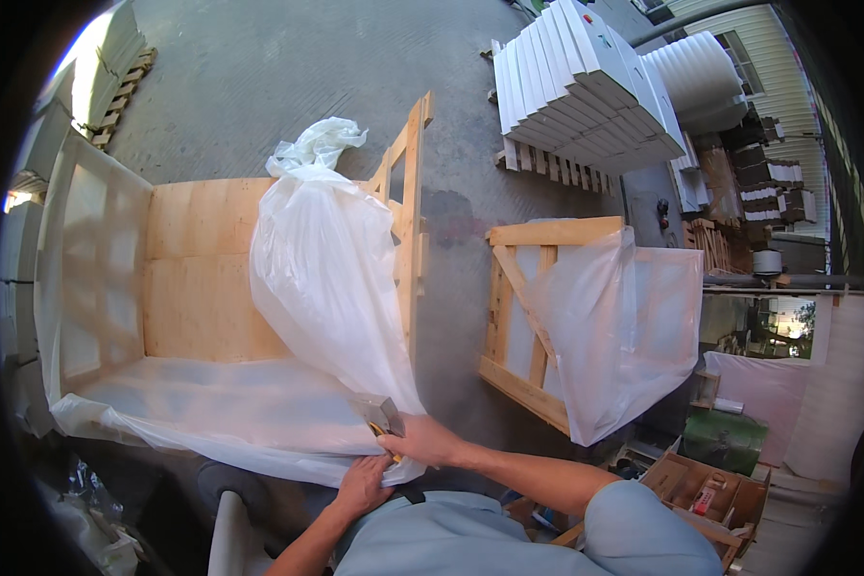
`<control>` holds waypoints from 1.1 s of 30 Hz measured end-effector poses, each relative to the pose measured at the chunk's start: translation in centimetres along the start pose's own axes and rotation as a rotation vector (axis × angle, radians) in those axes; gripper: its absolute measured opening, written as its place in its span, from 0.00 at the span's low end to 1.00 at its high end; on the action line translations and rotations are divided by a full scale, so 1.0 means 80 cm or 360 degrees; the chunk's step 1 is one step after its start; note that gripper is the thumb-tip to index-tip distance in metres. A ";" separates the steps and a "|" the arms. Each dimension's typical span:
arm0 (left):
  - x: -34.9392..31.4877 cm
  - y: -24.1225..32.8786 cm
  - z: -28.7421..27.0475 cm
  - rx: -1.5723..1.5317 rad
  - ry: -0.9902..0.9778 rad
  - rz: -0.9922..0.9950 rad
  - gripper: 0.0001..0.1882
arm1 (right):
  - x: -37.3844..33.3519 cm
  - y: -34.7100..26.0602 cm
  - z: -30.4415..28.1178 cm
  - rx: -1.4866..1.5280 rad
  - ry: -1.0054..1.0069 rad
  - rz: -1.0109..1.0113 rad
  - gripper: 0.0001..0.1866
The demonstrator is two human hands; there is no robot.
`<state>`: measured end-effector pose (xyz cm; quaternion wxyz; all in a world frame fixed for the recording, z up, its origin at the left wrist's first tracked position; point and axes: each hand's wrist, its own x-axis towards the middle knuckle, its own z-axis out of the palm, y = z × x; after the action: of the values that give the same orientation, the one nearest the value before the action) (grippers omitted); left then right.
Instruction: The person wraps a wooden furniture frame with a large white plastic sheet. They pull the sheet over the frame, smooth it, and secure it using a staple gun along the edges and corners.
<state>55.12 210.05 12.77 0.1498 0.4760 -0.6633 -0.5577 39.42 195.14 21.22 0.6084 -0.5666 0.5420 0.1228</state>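
Observation:
An open wooden crate [192, 259] lined with whitish plastic film [322, 250] stands in front of me. The film covers the near side and hangs in loose folds over the right end, bunched at the top. My right hand [422, 442] is closed round a staple gun [382, 415], grey and boxy with a yellow part, held against the film at the crate's near right corner. Just below it, my left hand [363, 486] has its fingers bent together on the film at the near edge. Its fingertips are partly hidden.
A second wooden crate [557, 230] draped in film stands to the right. Behind it, white panels [586, 96] are stacked on a pallet [557, 168], beside a white foam roll [696, 77]. A cardboard box [677, 480] with small items sits at lower right. Grey concrete floor [259, 86] stretches beyond.

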 end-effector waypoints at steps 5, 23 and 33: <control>-0.004 0.030 0.015 0.0408 0.0179 -0.0018 0.28 | -0.060 0.048 -0.039 0.0398 0.0213 -0.0185 0.25; -0.011 0.038 0.131 0.0860 0.0865 -0.0105 0.32 | -0.140 0.375 -0.050 0.2170 0.1052 0.0056 0.11; -0.025 0.064 0.175 0.0971 0.1084 0.0031 0.23 | -0.173 0.583 0.020 0.1471 0.1476 0.0598 0.13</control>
<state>43.56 219.63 13.30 0.2176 0.6483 -0.7146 -0.1472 -0.61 218.18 5.96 0.4612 -0.1388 0.8327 -0.2732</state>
